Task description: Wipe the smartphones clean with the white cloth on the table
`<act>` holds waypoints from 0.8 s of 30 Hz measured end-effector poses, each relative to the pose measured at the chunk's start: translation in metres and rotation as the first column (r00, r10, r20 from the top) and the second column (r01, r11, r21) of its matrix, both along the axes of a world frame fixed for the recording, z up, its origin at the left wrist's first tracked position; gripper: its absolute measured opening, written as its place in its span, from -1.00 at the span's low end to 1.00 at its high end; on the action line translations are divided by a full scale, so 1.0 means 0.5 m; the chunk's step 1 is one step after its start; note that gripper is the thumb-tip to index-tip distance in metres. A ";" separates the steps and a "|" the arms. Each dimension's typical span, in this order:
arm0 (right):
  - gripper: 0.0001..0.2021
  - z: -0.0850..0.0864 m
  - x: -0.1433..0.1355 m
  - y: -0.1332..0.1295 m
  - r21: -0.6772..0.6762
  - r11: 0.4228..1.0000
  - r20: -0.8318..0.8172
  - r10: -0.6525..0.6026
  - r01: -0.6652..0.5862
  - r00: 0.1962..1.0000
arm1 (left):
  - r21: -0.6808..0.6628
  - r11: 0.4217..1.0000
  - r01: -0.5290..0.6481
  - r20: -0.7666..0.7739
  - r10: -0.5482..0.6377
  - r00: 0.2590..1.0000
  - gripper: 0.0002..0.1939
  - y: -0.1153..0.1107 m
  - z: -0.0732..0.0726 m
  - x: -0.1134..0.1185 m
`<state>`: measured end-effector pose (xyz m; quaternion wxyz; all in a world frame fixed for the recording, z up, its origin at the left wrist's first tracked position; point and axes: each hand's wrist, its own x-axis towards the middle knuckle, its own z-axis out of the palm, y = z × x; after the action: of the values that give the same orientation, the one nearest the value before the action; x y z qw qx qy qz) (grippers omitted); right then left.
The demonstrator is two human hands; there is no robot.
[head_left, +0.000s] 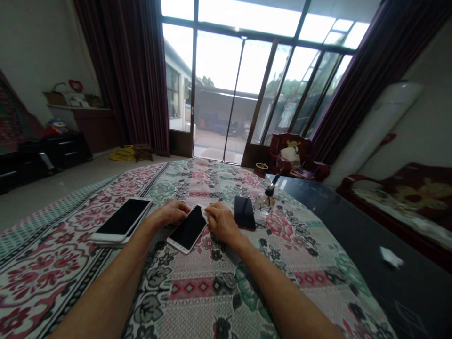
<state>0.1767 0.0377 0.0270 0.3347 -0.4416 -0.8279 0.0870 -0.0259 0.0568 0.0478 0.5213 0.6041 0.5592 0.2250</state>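
A white smartphone (189, 230) with a dark screen lies at a slant on the flowered tablecloth, between my hands. My left hand (172, 212) is at its upper left edge, fingers curled and gripping that side. On the opposite side my right hand (221, 219) has its fingers pressed together over the upper right corner. A small pale patch with a jagged edge shows under those fingertips; what it is I cannot make out. Right of that hand lies a dark phone (244, 213). Left of my left forearm, a large white tablet (123, 219) rests on another pale, flat device.
A clear glass jar (264, 202) holding a black-handled tool stands at the right on the tablecloth (197, 310). Beyond it, a crumpled white tissue (391, 257) lies on the dark tabletop (353, 235). Wooden chairs and a glass door (226, 103) are farther off.
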 end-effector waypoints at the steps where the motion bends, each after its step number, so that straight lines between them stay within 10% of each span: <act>1: -0.75 -0.004 -0.001 -0.001 -0.005 1.000 0.034 0.031 -0.031 0.999 | -0.005 1.000 0.003 0.013 -0.002 1.000 -0.71 0.000 -0.001 0.000; 11: -0.72 0.021 0.018 -0.008 -0.185 0.979 0.164 0.116 -0.085 0.980 | 0.011 1.000 0.000 0.016 -0.001 1.000 -0.73 0.000 -0.002 -0.004; 18: -0.67 0.021 -0.003 0.011 0.003 0.999 0.026 0.035 -0.035 0.999 | -0.057 0.997 0.047 0.164 -0.037 0.986 -0.67 -0.009 0.000 -0.019; 24: -0.73 0.022 -0.049 0.046 -0.044 0.999 0.225 0.009 0.001 0.974 | -0.044 0.997 -0.057 0.170 0.063 0.983 -0.66 0.001 -0.010 -0.024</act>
<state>0.1521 0.0606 0.0381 0.2288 -0.4541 -0.8593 0.0553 -0.0378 0.0573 0.0427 0.5719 0.5552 0.5345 0.2810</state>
